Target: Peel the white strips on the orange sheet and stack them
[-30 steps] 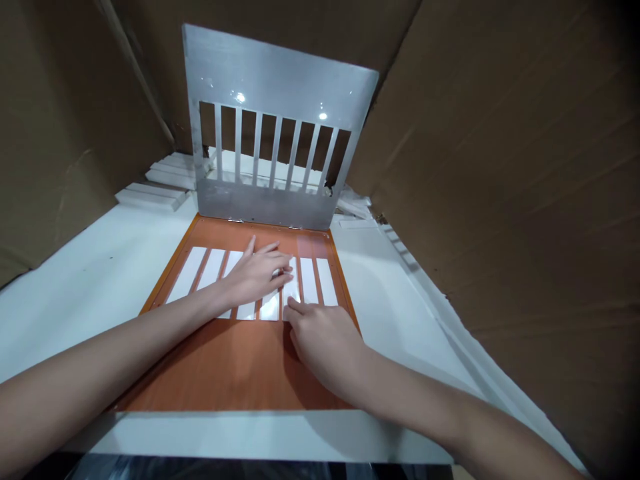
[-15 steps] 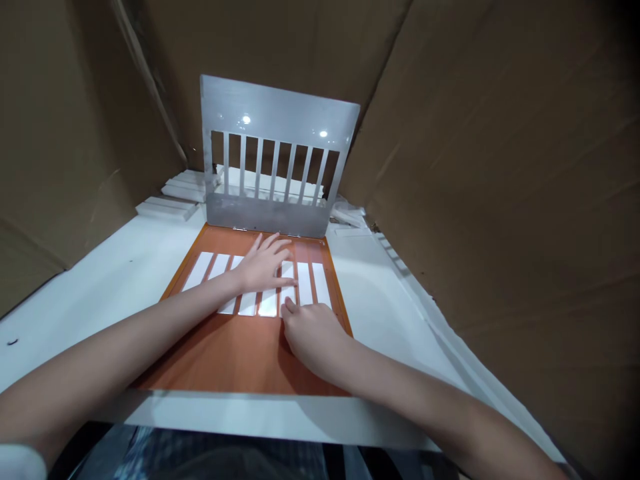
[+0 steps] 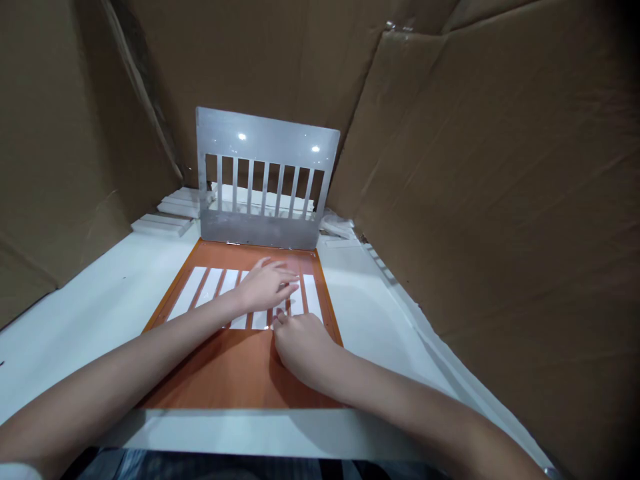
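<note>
Several white strips (image 3: 186, 292) lie side by side in a row on an orange board (image 3: 220, 373). My left hand (image 3: 266, 287) is over the middle and right of the row, fingers spread and pointing right. Some strips are hidden under it. My right hand (image 3: 303, 343) is closed, its curled fingers and thumb at the lower end of a strip right of the middle. What those fingers pinch, if anything, is hidden. A grey slotted panel (image 3: 257, 227) stands raised at the board's far edge, leaning slightly back.
The board sits on a white table (image 3: 370, 313). White stacked pieces (image 3: 161, 225) lie at the back left, and white scraps (image 3: 339, 225) at the back right. Brown cardboard walls (image 3: 475, 167) enclose the table at the back and sides.
The view has tilted up, so the board and panel sit lower. My left hand has shifted a little right along the row, its fingers still spread. My right hand stays at the strips' lower ends.
</note>
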A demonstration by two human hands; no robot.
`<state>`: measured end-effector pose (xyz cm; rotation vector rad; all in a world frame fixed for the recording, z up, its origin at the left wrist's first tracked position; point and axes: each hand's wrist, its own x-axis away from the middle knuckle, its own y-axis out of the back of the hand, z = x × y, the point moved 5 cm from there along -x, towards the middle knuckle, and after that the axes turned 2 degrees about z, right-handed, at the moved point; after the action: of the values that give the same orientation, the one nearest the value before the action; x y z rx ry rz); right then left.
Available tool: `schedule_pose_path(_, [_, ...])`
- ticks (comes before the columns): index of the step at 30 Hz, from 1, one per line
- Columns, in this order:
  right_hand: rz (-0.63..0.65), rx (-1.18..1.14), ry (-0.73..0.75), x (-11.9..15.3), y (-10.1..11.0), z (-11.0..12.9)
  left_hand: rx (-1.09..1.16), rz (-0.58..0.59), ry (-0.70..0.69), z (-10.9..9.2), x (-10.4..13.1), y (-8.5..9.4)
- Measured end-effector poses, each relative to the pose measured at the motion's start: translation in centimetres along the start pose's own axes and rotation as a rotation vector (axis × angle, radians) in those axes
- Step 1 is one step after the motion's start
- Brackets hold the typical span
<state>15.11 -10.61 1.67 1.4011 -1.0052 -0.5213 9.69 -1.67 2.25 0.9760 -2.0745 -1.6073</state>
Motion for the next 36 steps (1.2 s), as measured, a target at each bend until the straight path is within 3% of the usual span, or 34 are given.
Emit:
schedule_pose_path(7, [-0.068,-0.056,0.013,0.0,-0.1,-0.1,-0.004,0.017,-0.045,0.1,0.3,-1.1])
schedule_pose_path(12, [-0.084,-0.138,-0.001,0.0,1.1,-1.1,0.017,0.008,-0.061,0.2,0.3,-1.2])
schedule_pose_path(17, [-0.331,-0.514,-0.126,-1.9,2.4,-7.3,0.016,0.023,-0.067,0.1,0.2,-1.4])
schedule_pose_path(18, [-0.421,-0.537,-0.206,-2.3,2.4,-9.2,0.016,0.013,-0.068,0.1,0.2,-1.4])
schedule_pose_path(20, [-0.482,-0.516,-0.278,-3.5,1.9,-12.0,0.028,-0.012,-0.076,-0.1,0.3,-1.3])
schedule_pose_path(23, [-0.526,-0.477,-0.263,-5.3,0.8,-14.5,0.053,-0.043,-0.083,-0.5,0.6,-0.9])
schedule_pose_path(29, [-0.538,-0.446,-0.183,-7.9,-0.9,-15.3,0.051,-0.057,-0.061,-1.0,0.8,-0.6])
schedule_pose_path(36, [-0.581,-0.52,-0.172,-8.4,-0.4,-15.3,0.014,-0.02,-0.023,-0.5,0.3,-1.5])
